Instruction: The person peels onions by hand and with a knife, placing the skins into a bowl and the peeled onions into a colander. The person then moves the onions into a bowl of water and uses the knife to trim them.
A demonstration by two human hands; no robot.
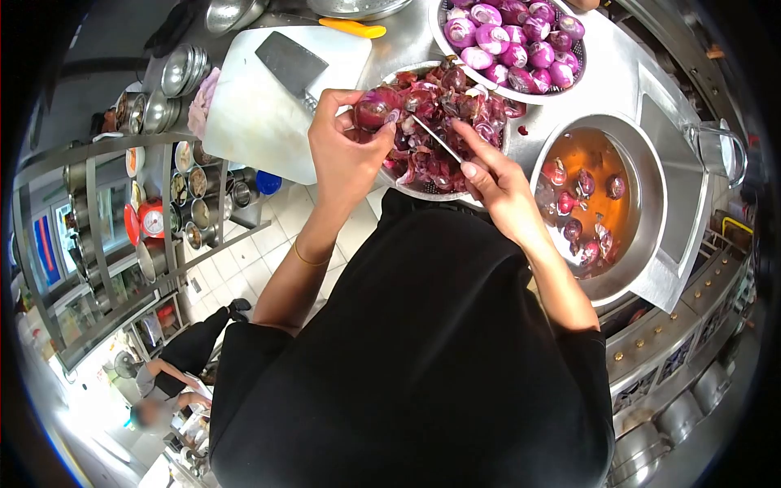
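Note:
My left hand (346,134) is closed around a red onion (377,109) with its dark skin on. In my right hand (496,175) is a small knife (437,139), its blade slanting up and left toward the onion, a short gap from it. Both hands are over a metal colander (431,196) heaped with onion skins (443,106). To the right, a steel bowl (661,195) holds brownish water with several unpeeled onions (585,182) in it. Behind, a perforated colander (439,37) is full of peeled purple onions (514,34).
A white cutting board (244,122) with a cleaver (289,61) on it lies at the left, near a yellow-handled tool (352,28). Metal bowls (185,69) stack at the counter's left edge. A metal jug (720,153) stands far right. Another person (183,358) is at lower left.

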